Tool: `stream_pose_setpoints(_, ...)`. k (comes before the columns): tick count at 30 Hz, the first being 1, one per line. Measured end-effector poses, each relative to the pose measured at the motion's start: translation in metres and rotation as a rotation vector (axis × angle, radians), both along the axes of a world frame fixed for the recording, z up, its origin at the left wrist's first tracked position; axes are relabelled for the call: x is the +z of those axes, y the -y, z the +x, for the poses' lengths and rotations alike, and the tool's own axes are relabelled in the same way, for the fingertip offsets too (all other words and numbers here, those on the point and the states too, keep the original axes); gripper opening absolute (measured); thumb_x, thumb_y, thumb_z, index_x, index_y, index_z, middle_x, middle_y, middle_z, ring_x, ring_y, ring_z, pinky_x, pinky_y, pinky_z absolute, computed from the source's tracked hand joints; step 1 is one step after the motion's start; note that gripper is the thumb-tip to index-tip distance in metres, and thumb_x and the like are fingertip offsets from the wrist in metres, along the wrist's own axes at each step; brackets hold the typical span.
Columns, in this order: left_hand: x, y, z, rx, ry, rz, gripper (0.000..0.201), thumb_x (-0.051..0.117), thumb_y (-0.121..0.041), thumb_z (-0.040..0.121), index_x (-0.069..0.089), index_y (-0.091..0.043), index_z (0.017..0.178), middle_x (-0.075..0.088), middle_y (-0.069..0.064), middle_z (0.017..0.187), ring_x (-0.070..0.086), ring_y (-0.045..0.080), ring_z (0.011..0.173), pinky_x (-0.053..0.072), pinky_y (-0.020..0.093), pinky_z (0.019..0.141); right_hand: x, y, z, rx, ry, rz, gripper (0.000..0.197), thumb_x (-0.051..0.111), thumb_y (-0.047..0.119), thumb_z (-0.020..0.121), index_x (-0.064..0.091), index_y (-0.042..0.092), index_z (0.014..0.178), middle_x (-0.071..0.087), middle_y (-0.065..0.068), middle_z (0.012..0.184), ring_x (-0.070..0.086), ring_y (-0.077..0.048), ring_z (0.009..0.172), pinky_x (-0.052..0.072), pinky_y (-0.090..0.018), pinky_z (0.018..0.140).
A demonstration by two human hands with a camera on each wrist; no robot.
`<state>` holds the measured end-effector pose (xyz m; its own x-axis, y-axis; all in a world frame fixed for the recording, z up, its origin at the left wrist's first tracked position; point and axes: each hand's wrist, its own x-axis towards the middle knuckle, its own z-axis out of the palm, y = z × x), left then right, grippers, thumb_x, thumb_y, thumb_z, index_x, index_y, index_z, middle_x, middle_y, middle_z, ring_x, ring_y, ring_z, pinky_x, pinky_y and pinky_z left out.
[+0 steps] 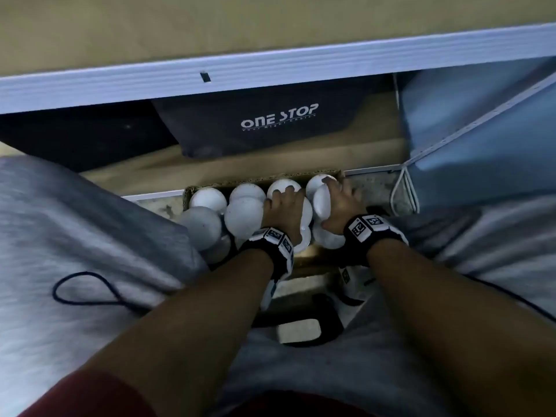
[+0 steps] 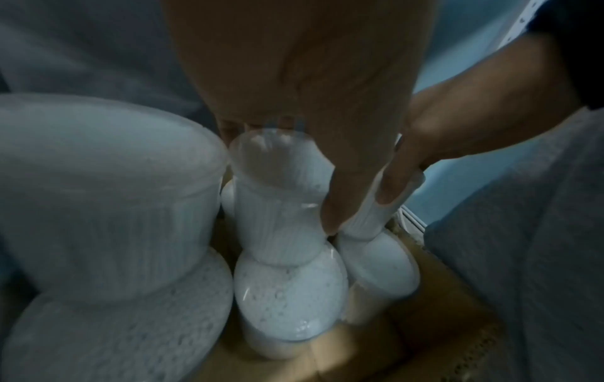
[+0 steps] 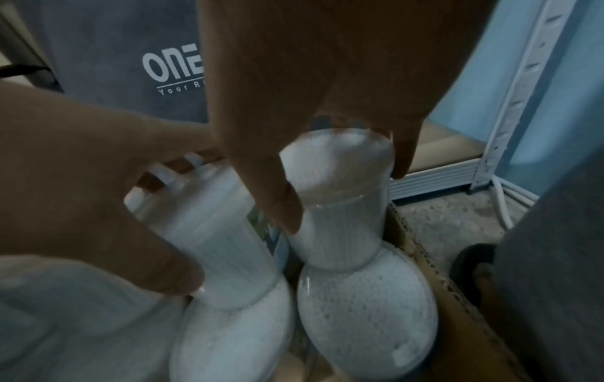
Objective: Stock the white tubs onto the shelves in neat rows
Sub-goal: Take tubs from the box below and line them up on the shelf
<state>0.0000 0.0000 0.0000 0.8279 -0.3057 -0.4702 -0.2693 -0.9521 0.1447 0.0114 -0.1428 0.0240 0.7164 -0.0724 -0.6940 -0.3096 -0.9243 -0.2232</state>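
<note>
Two hands down in an open brown cardboard box (image 1: 304, 176) on the floor, packed with round white plastic tubs (image 1: 209, 200) stacked two high. Left hand (image 1: 284, 210) grip: fingers curled over the lid of one upper tub (image 2: 278, 196), thumb on its side. Right hand (image 1: 340, 206) grip: wrapped round the neighbouring upper tub (image 3: 340, 196). Pale metal shelf edge (image 1: 270, 70) above; dark "ONE STOP" bag (image 1: 270, 121) behind the box.
</note>
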Motion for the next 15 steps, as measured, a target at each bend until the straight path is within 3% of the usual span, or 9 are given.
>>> stream_pose_setpoints(5,0.002,-0.004,0.004,0.042,-0.019,-0.048,0.098,0.076,-0.035,0.067,0.021,-0.018,0.146,0.032,0.007,0.143,0.036,0.030,0.128,0.039,0.042,0.100,0.001,0.000,0.004,-0.026,-0.011,0.004,0.101,0.072,0.025,0.072,0.007,0.034,0.149,-0.003,-0.009,0.159,0.010,-0.043,0.143,0.027,-0.056,0.113)
stream_pose_setpoints(9,0.009,-0.006,0.007,0.115,-0.048,-0.116,0.101,0.077,-0.036,0.068,0.019,-0.013,0.147,0.030,0.010,0.145,0.033,0.029,0.133,0.035,0.039,0.109,0.008,0.001,0.002,-0.013,0.020,-0.027,0.100,0.075,0.028,0.069,0.012,0.035,0.146,0.003,-0.009,0.157,0.022,-0.043,0.140,0.034,-0.053,0.109)
stream_pose_setpoints(13,0.032,-0.007,0.011,0.125,-0.035,-0.174,0.097,0.082,-0.034,0.063,0.029,-0.013,0.141,0.034,0.009,0.141,0.037,0.029,0.128,0.040,0.040,0.103,0.028,-0.005,0.000,0.022,0.092,-0.048,0.095,0.077,0.031,0.061,0.023,0.028,0.139,0.019,-0.009,0.149,0.028,-0.041,0.135,0.038,-0.050,0.106)
stream_pose_setpoints(15,0.047,-0.009,0.013,0.129,-0.021,-0.196,0.096,0.082,-0.033,0.061,0.031,-0.013,0.139,0.036,0.009,0.139,0.038,0.030,0.126,0.042,0.041,0.101,0.041,-0.007,0.002,0.019,0.086,-0.060,0.096,0.077,0.037,0.050,0.028,0.028,0.132,0.025,-0.007,0.142,0.031,-0.040,0.131,0.043,-0.048,0.101)
